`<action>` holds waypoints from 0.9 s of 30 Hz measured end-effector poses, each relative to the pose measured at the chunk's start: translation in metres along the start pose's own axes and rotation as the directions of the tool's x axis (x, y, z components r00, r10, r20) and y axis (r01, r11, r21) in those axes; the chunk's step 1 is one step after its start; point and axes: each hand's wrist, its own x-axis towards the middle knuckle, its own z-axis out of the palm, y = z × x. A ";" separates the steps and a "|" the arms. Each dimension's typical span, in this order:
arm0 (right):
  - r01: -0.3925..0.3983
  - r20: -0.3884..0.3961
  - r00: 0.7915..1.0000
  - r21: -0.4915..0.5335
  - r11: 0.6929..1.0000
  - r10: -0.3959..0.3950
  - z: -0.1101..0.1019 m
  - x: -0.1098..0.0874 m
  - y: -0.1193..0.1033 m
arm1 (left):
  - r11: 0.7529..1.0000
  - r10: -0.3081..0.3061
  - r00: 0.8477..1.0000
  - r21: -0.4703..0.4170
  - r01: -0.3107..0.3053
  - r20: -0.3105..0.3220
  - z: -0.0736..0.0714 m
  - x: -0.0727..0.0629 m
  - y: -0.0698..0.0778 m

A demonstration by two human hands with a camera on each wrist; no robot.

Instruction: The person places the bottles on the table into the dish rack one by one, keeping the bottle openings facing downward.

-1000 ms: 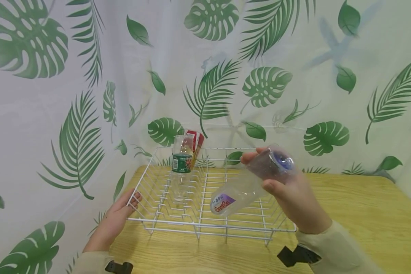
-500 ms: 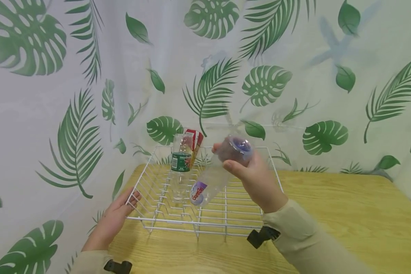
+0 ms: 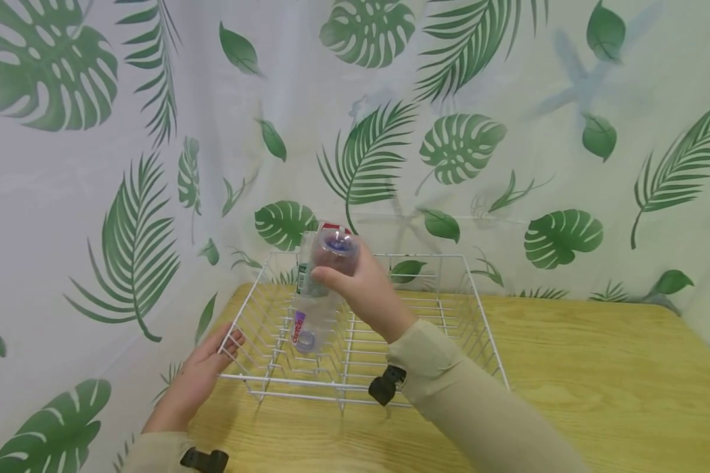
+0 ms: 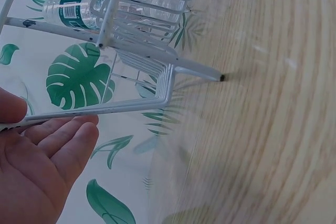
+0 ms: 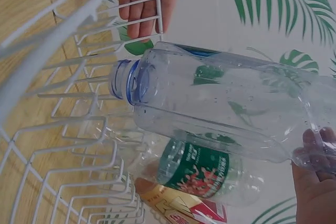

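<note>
My right hand [image 3: 369, 282] grips a clear plastic bottle [image 3: 315, 315] by its base and holds it neck-down over the left part of the white wire dish rack [image 3: 390, 386]. In the right wrist view its blue-ringed mouth lies close to the wire prongs; contact cannot be told. Behind it a clear bottle with a green label [image 5: 197, 169] stands neck-down in the rack, partly hidden in the head view. A red and yellow carton [image 5: 178, 208] stands beyond that bottle. My left hand [image 3: 198, 378] holds the rack's left rim, thumb above the wire and fingers beneath.
The rack stands on a wood-grain table [image 3: 603, 368], which stretches to the right. A white curtain with green leaves [image 3: 485, 164] hangs behind and along the left. Black straps with small devices [image 3: 386, 386] sit at both wrists.
My right hand has carried the bottle leftward across the rack and tipped it nearer upright, beside the green-labelled bottle. The left hand stays on the rack's rim.
</note>
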 end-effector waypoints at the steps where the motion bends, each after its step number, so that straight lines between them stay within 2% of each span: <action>1: -0.010 0.005 1.000 -0.005 1.000 0.010 0.004 0.003 0.001 | 1.000 0.003 1.000 0.002 -0.003 -0.002 0.000 0.000 -0.001; 6: -0.054 0.048 0.997 -0.032 0.998 0.055 0.016 0.012 0.007 | 1.000 0.013 1.000 0.007 -0.013 0.000 -0.001 0.000 -0.002; 10: -0.062 0.076 0.995 -0.096 0.993 0.069 0.022 0.015 0.012 | 1.000 0.021 1.000 0.009 -0.021 -0.002 -0.001 0.001 -0.003; 17: -0.089 0.084 0.991 -0.145 0.985 0.102 0.027 0.014 0.018 | 0.999 0.018 1.000 0.031 -0.018 -0.011 0.000 0.003 -0.004; 27: -0.028 0.133 0.990 -0.194 0.981 0.055 0.038 0.019 0.011 | 1.000 0.010 1.000 0.011 -0.010 0.001 -0.001 0.001 -0.002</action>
